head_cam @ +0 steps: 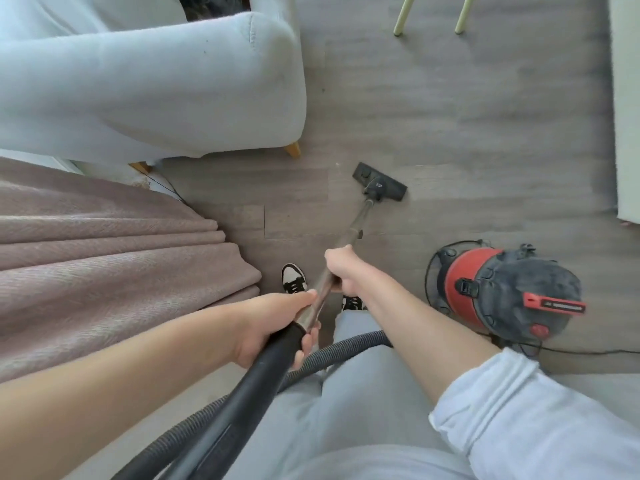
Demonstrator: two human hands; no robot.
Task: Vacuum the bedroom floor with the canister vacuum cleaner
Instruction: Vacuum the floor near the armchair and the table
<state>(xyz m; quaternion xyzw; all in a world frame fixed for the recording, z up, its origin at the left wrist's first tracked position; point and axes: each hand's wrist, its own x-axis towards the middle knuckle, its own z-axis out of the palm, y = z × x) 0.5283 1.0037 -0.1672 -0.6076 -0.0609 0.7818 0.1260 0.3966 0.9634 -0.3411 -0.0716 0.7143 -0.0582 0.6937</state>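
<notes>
A metal vacuum wand (pixel 353 230) runs from my hands down to a black floor head (pixel 380 181) lying flat on the grey wood floor (pixel 467 116). My left hand (pixel 273 327) grips the wand where the metal meets the black handle tube. Further down the wand, my right hand (pixel 341 271) is wrapped around the metal. A ribbed grey hose (pixel 346 348) loops back from the handle across my legs. The red and black canister (pixel 509 292) stands on the floor to my right.
A pale grey armchair (pixel 156 81) with wooden feet fills the upper left. A bed with a mauve cover (pixel 104 265) lies at the left. Yellow chair legs (pixel 403 15) stand at the top. A white furniture edge (pixel 627 116) runs along the right. A black power cord (pixel 588 351) trails right.
</notes>
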